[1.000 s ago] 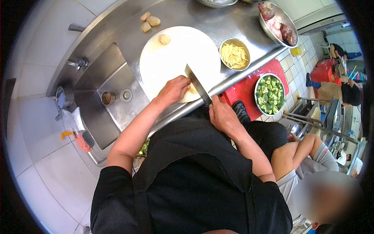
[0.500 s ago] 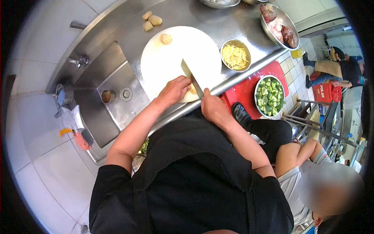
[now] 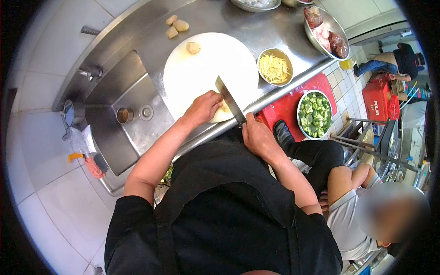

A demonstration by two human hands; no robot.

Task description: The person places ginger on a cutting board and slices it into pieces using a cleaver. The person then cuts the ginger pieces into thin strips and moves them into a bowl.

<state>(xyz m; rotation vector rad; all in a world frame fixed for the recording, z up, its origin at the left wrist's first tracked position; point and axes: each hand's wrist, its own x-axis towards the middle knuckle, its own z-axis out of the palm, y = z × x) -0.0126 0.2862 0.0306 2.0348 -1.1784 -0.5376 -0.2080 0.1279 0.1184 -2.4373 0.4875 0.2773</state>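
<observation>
My right hand (image 3: 257, 136) is closed round the handle of a kitchen knife (image 3: 229, 98), whose broad blade points away from me across the round white cutting board (image 3: 183, 68). My left hand (image 3: 204, 108) has its fingers curled on a pale yellow piece of peeled ginger (image 3: 225, 108) near the board's front edge. The blade stands beside those fingertips and the piece, which is partly hidden by the hand. Another peeled ginger piece (image 3: 193, 47) lies at the far left of the board.
Several peeled pieces (image 3: 181, 25) lie behind the board. Right of it stands a bowl of pale yellow shreds (image 3: 274, 68), then a bowl of meat (image 3: 338, 45). A sink (image 3: 137, 130) is at left. Below right are a bowl of broccoli (image 3: 315, 113) and a seated person (image 3: 350, 220).
My right hand and the knife have shifted slightly right, away from my left fingertips. The left hand stays on the piece. A person in the background has moved and bent over.
</observation>
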